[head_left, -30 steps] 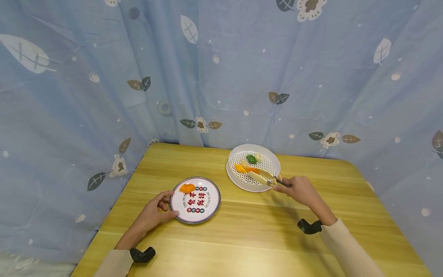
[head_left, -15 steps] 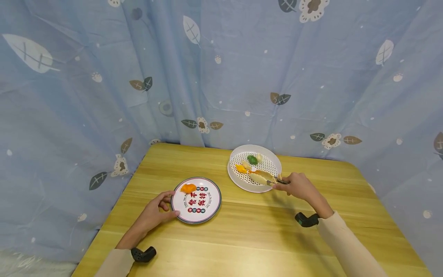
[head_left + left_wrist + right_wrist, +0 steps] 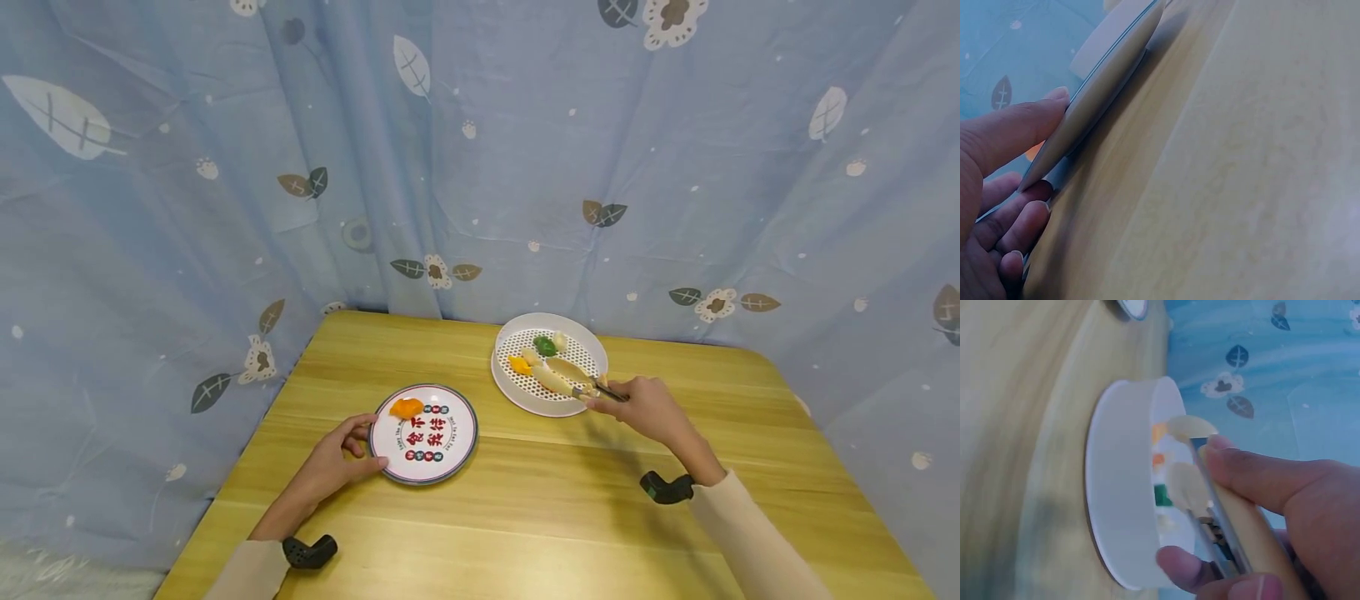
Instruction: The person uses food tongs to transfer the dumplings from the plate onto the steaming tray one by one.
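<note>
My left hand (image 3: 330,458) pinches the near left rim of a round white plate (image 3: 463,454), thumb on top and fingers underneath, as the left wrist view shows. An orange dumpling-shaped piece (image 3: 407,408) lies on the plate among red printed characters. In my right hand (image 3: 645,408) is a pair of tongs (image 3: 553,381), their two pale tips apart over a white basket (image 3: 513,398) with a perforated bottom. Inside it lie a yellow piece (image 3: 520,365), a beige piece (image 3: 532,357), a green piece (image 3: 545,345) and a white piece (image 3: 559,340). A small orange piece (image 3: 1159,459) shows by the tips in the right wrist view.
The wooden table (image 3: 510,517) carries the plate and basket. Right behind its far edge hangs a blue patterned curtain (image 3: 495,167), which also runs along both sides. Each wrist wears a black camera mount (image 3: 666,489).
The tongs have shifted a little within the basket, and their tips now stand farther apart. The orange piece earlier seen between them is hidden in the head view. My left hand stays on the plate.
</note>
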Tool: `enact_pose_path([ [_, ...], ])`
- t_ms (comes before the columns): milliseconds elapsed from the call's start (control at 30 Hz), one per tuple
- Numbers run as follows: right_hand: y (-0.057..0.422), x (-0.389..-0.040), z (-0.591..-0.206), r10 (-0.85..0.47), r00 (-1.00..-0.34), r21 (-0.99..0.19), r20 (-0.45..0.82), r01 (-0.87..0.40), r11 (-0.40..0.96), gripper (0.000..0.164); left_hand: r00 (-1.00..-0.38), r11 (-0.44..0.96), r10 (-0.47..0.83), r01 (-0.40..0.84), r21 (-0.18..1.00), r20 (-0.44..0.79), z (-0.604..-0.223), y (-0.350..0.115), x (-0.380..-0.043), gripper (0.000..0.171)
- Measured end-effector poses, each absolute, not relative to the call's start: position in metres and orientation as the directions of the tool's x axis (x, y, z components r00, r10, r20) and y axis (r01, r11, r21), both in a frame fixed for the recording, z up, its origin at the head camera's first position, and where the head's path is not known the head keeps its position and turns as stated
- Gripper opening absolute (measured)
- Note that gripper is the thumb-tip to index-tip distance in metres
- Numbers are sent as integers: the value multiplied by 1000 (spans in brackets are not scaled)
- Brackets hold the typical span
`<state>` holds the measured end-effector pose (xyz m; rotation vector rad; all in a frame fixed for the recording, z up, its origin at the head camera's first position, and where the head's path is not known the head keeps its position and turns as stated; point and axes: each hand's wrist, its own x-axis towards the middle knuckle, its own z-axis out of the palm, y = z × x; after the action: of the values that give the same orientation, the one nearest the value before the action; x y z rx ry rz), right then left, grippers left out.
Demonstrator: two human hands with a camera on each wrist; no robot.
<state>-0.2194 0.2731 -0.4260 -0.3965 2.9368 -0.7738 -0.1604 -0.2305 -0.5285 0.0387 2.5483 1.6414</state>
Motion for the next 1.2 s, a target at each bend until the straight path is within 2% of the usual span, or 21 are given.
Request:
enact_pose_path([
  [267, 248, -214, -442, -311, -932, -451, 188, -363, 816, 62, -993, 412, 81, -42, 910, -83, -530, -231, -160, 74],
  [467, 223, -212, -453, -325, -925, -500, 198, -380, 778, 67, -994, 423, 79, -30, 906, -70, -530, -231, -160, 74],
  [667, 197, -209, -458, -376, -897, -531, 231, -440, 724, 59, -994, 409, 88, -26, 912, -67, -530, -231, -160, 75],
  [833, 179, -205, -465, -453, -857, -496, 246, -512, 701, 62, -993, 381, 89, -41, 924, -81, -529, -231, -158, 77],
  [1000, 162, -205, -471, -534, -781, -407, 325, -625, 666, 48, -993, 383, 87, -45, 923, -84, -530, -231, -159, 77],
  [1067, 156, -205, -473, -545, -772, -402, 327, -635, 659, 46, -992, 381, 91, -44, 924, -84, -530, -231, -159, 77],
  [1200, 147, -204, -476, -547, -784, -417, 293, -620, 665, 53, -992, 377, 95, -44, 925, -86, -529, -231, -160, 77],
])
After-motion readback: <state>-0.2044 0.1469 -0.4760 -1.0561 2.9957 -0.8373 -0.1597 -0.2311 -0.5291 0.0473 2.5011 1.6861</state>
